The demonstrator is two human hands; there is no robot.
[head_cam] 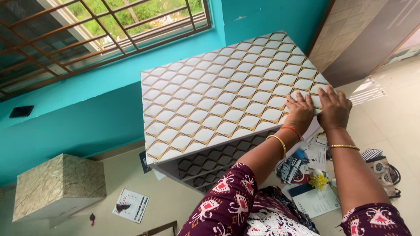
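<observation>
Patterned wallpaper [218, 96] of white and gold diamonds covers the cabinet [210, 164] top. Left hand [300, 111] and right hand [334, 107] lie side by side, fingers flat and spread, pressing it at the cabinet's right edge.

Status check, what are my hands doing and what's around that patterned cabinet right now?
Left hand and right hand flat on patterned cabinet top, near its right edge. Papers and bag on floor below. Marble-look box stands apart.

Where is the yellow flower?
In the head view, the yellow flower lies low on the right, on the papers on the floor, between the person's two forearms.
</observation>
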